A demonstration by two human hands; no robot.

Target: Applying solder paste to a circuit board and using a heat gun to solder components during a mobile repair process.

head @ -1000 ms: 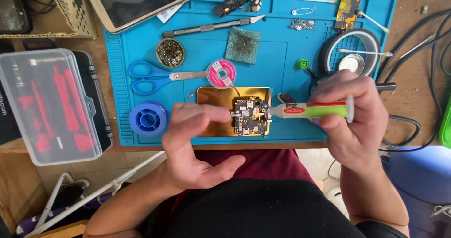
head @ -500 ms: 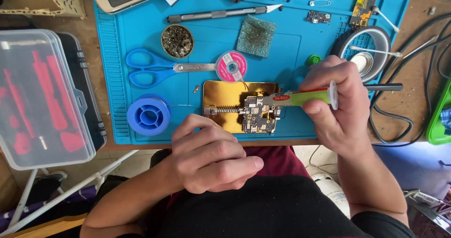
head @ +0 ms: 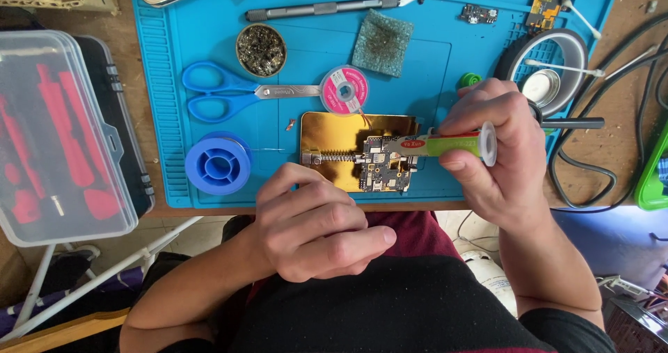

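The right hand (head: 497, 151) grips a slim green syringe (head: 445, 145) around its barrel near the flange, nozzle pointing leftward from the fingers onto a small circuit board (head: 385, 163) clamped on a gold holder plate (head: 341, 138). The syringe looks light, rigid and smooth, best pinched at the barrel; the board looks thin and fragile. The left hand (head: 316, 228) rests loosely curled and empty at the blue mat's (head: 431, 81) near edge, just below the plate. A solder spool (head: 218, 163) lies further left of it; open mat lies beyond the plate.
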